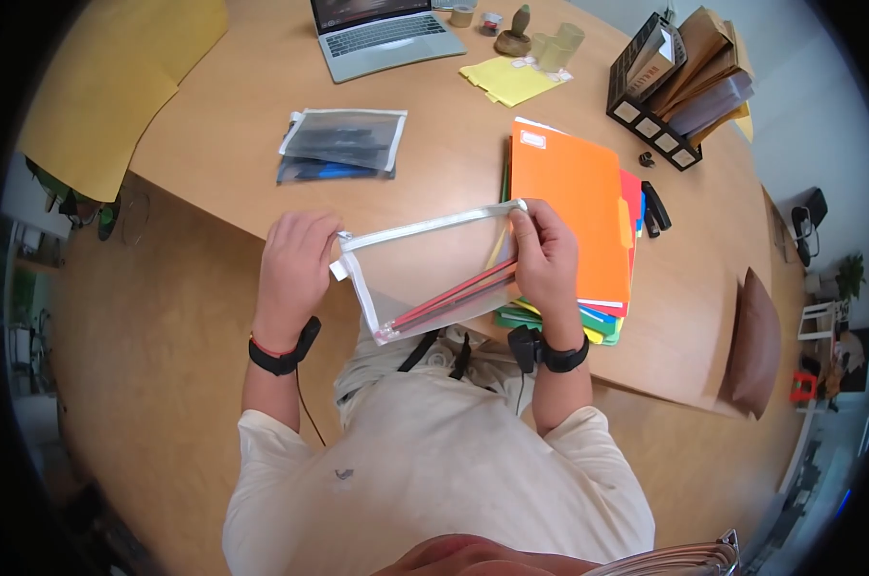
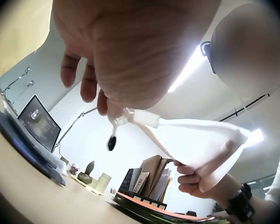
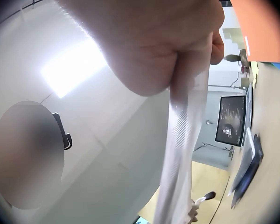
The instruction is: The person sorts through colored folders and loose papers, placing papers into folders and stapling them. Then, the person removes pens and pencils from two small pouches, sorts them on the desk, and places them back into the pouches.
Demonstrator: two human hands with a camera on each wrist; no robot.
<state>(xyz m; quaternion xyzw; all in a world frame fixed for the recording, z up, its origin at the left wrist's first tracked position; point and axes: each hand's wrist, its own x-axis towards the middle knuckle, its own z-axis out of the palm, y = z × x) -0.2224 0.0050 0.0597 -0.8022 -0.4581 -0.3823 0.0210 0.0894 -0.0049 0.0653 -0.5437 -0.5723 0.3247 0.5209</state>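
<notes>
A clear zip pouch [image 1: 430,228] with white edging is stretched between my two hands, above my lap at the table's edge. Several reddish and dark pencils [image 1: 449,300] lie slantwise inside it. My left hand [image 1: 296,264] pinches the pouch's left corner at the zipper's end. Below those fingers, in the left wrist view, hangs a zipper pull [image 2: 112,143] with a black tip. My right hand [image 1: 550,257] grips the opposite end, thumb on the near face, covering one end of the pencils. The right wrist view shows the pouch [image 3: 179,135] edge-on below the palm.
A grey mesh pouch [image 1: 343,144] lies on the table beyond my left hand. Orange and other coloured folders [image 1: 569,211] are stacked at right, beside a black stapler [image 1: 654,208]. Farther back are a laptop [image 1: 386,43], a yellow sheet [image 1: 511,82] and a file holder [image 1: 655,130].
</notes>
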